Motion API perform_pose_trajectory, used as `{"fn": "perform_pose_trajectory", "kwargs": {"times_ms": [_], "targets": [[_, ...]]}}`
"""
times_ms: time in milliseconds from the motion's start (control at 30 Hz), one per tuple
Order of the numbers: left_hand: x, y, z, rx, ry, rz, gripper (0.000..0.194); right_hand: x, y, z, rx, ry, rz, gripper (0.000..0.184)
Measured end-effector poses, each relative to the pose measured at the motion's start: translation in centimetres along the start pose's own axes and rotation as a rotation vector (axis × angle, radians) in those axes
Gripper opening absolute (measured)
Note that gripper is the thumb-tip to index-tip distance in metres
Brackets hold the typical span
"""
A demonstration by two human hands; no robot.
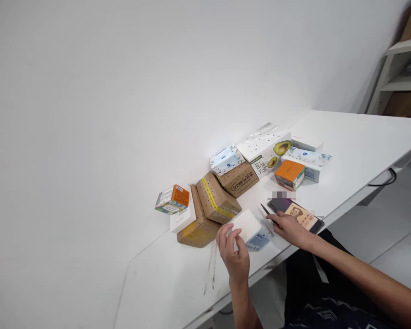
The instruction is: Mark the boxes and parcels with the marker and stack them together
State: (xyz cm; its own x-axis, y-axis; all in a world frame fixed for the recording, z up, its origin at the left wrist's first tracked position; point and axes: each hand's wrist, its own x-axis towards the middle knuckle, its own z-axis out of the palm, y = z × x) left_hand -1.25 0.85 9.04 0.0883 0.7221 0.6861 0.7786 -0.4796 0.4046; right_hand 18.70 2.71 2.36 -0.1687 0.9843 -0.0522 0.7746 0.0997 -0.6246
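White, blue-printed wrapping covered the pack (251, 227), which sat on the tabletop (352, 146) near its front edge, just beside the brown boxes (201, 228). From my distant seat I judged it light and soft, likely to dent under a squeeze and a little slick, so best taken flat-fingered by opposite sides. Its printed side faced the front edge; I couldn't settle its long axis, because my left hand (234, 251) covered one end, fingers curled and spread apart around the corner. My right hand (289, 228) pinched the pen (268, 213) between thumb and fingers, close to the banknote (310, 220). The pen seemed light, stiff and smooth, best gripped along the barrel; it slanted, tapered end towards the back edge.
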Motion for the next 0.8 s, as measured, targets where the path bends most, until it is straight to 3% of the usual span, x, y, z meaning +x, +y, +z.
{"fn": "perform_pose_trajectory", "kwargs": {"times_ms": [133, 233, 300, 367, 467, 600, 667, 800], "targets": [[0.6, 0.4, -0.5, 0.057, -0.177, 0.019, 0.016, -1.2, 0.9, -1.9, 0.860, 0.032, 0.104, 0.031], [1.2, 0.4, -0.9, 0.100, -0.323, 0.021, 0.043, -2.2, 1.2, -3.5, 1.201, 0.075, 0.099, 0.032], [1.4, 0.3, -0.8, 0.106, -0.391, 0.020, 0.053, -2.8, 1.2, -4.5, 1.254, 0.137, 0.054, 0.035], [1.5, 0.3, -0.4, 0.094, -0.420, 0.013, 0.051, -3.4, 1.1, -5.5, 1.240, 0.230, 0.034, 0.037], [1.4, 0.9, 0.5, 0.081, -0.407, 0.013, 0.042, -4.1, 0.7, -6.8, 1.179, 0.363, 0.014, 0.035], [1.2, 2.3, 1.1, 0.083, -0.377, 0.058, 0.044, -4.7, 0.2, -8.1, 1.122, 0.423, 0.012, 0.031], [1.0, 2.7, 0.9, 0.093, -0.281, 0.094, 0.039, -4.7, -0.1, -8.5, 1.117, 0.486, 0.023, 0.028], [0.0, 3.0, 0.7, 0.041, 0.017, 0.187, 0.015, -4.3, -1.0, -8.9, 1.197, 0.627, 0.066, 0.025]]}}
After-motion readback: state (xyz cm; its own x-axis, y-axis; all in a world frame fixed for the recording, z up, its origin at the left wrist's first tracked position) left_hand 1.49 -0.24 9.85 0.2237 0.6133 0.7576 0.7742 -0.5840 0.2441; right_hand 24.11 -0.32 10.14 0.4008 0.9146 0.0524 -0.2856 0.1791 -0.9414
